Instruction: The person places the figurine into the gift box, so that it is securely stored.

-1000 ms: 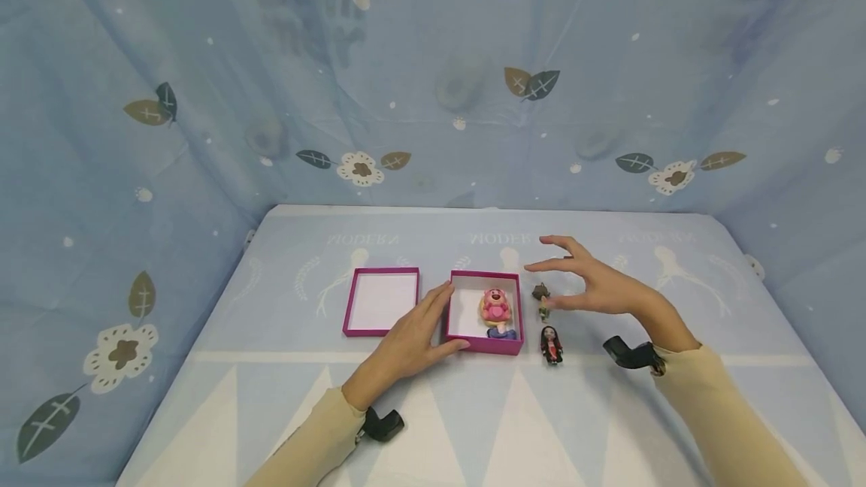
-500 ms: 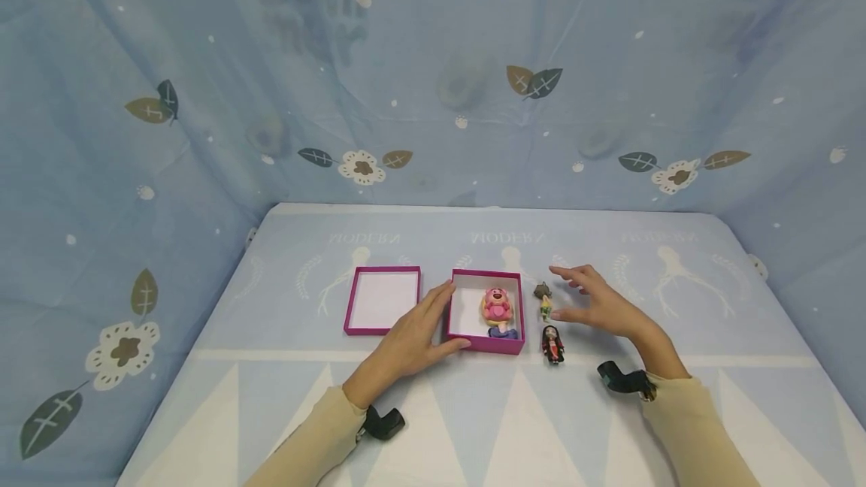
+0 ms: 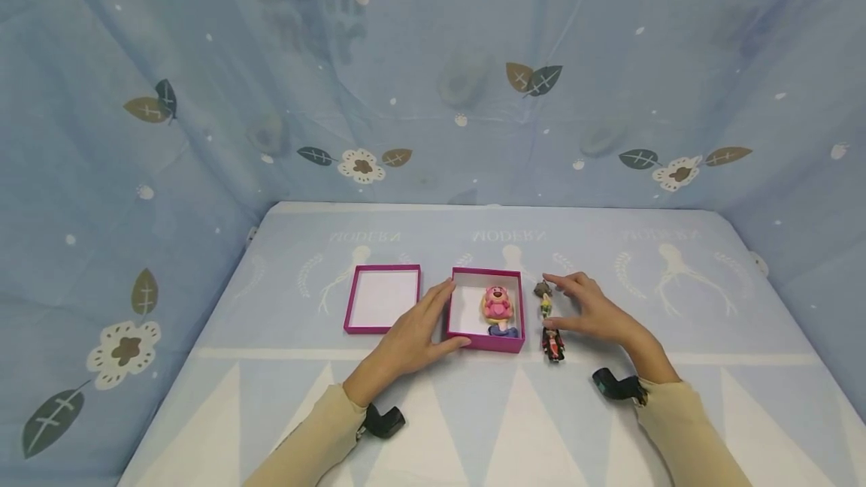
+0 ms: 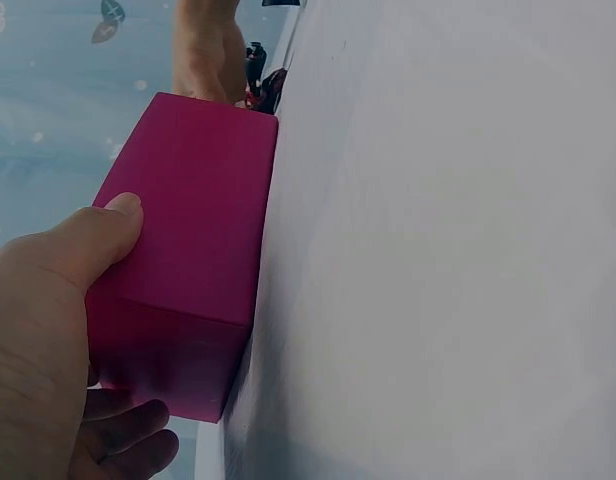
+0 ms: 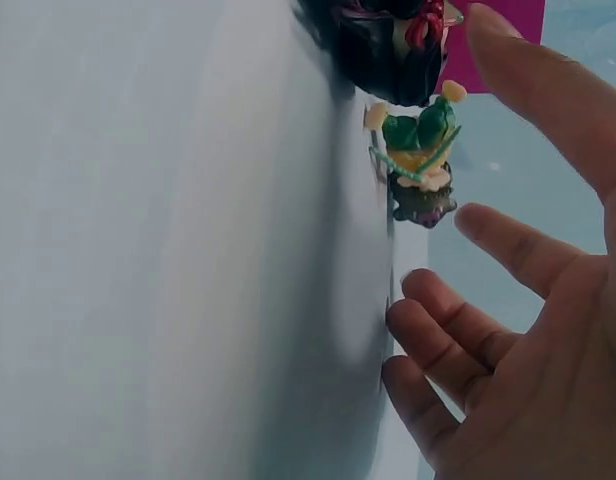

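My left hand point(image 3: 409, 337) holds a magenta box point(image 3: 497, 344) at its near left corner, thumb on the front wall and fingers along the left side. Inside the box lie a pink bear figurine point(image 3: 497, 307) and a smaller blue-and-white figurine point(image 3: 502, 331). To the box's right, a small figurine in green and yellow point(image 3: 546, 308) lies beyond a black-haired doll figurine in red and black point(image 3: 553, 348). Over these two my right hand point(image 3: 595, 314) has its thumb and index finger spread apart. In the right wrist view the fingertips point(image 5: 473, 220) are beside the green figurine's dark head.
A shallow magenta lid point(image 3: 384, 299) with a white inside lies left of the box. Patterned blue cloth point(image 3: 433, 96) hangs behind the table point(image 3: 460, 427). A black camera mount sits on each wrist.
My right hand has come down and nearer, its thumb now over the doll's head and its index finger close to the green figurine's head. The left hand and the box have stayed put.
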Demonstrator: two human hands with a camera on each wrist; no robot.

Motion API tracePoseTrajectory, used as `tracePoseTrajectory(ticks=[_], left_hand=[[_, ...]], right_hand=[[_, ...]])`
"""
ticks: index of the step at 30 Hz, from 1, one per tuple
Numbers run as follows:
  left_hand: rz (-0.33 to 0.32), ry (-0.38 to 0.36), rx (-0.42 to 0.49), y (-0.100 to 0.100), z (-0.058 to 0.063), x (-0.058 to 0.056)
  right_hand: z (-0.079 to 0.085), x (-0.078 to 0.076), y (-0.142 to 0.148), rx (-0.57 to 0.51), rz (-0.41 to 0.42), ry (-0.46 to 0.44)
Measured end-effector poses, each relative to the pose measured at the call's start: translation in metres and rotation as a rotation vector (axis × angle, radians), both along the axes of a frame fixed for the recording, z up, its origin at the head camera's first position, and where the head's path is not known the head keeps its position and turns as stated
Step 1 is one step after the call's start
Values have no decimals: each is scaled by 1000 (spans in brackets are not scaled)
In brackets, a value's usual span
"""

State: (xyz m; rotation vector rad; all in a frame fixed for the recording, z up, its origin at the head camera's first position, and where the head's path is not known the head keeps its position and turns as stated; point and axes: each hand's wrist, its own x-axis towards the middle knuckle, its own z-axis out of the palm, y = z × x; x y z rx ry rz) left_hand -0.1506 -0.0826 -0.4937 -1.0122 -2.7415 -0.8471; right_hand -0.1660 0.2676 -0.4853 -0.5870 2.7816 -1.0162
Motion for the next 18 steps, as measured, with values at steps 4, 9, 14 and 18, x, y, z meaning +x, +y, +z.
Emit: tracePoseTrajectory(ticks=[4,9,14,18], left_hand=[[-4,8,9,0,-1,0],[-5,5,17,-1,-2,0],[-8,9,22,0,-1,0],[-5,13,26,0,-1,0]], right_hand=[[-1,-4,-4,16,-20,-8],[-6,-8,-7,34,-51,-4],[-8,-10,-9,34,-62,-7],[-8,-10,-9,31,-73,-13]])
